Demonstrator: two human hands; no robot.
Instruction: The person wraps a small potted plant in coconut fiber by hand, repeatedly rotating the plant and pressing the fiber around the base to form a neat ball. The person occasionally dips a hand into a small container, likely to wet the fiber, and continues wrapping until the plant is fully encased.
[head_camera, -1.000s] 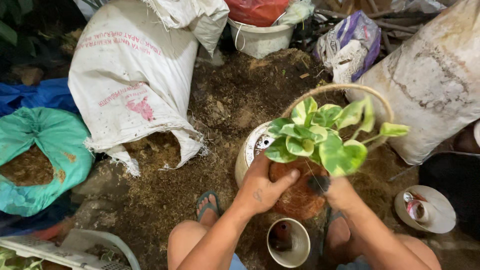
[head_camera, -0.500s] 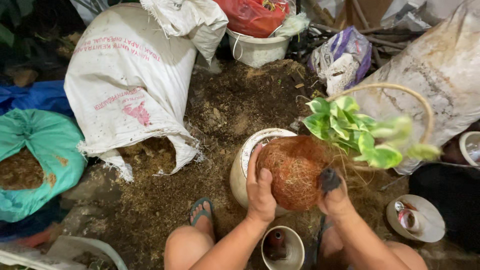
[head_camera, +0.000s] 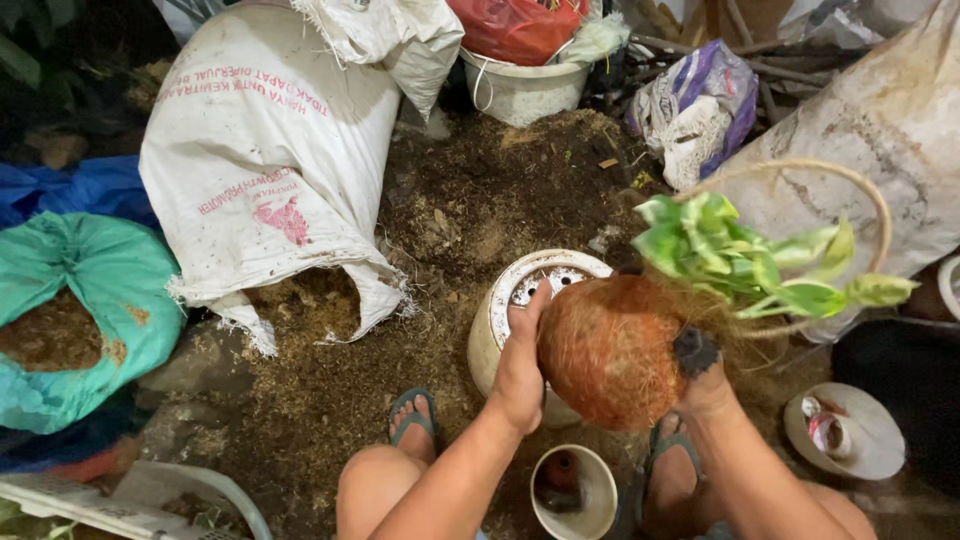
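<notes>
Head view, looking down over the person's knees at soil-strewn ground (head_camera: 300, 400): both hands hold a round brown coconut-fibre ball (head_camera: 608, 350) with a leafy green-and-yellow plant (head_camera: 740, 260) growing from it, tipped so the leaves point toward the right edge of the frame. It hangs just above a white pot (head_camera: 520, 300) standing on the ground beside the person's sandalled foot (head_camera: 415, 420). The risk I judge here is the ball slipping or shedding fibre and soil, since it is tilted and carried only by palms at its sides; the thin looped handle (head_camera: 860, 200) and the stems could also bend if the leaves brush the grey sack (head_camera: 880, 130) behind them. The left hand (head_camera: 520, 370) presses flat against the ball's left side, fingers together and pointing up, thumb probably tucked behind. The right hand (head_camera: 700, 375) cups the lower right, but its fingers are mostly hidden, so I cannot tell how they lie. Both forearms reach forward from the bottom edge, wrists bent upward. A small white cup (head_camera: 572, 490) sits between the feet.
</notes>
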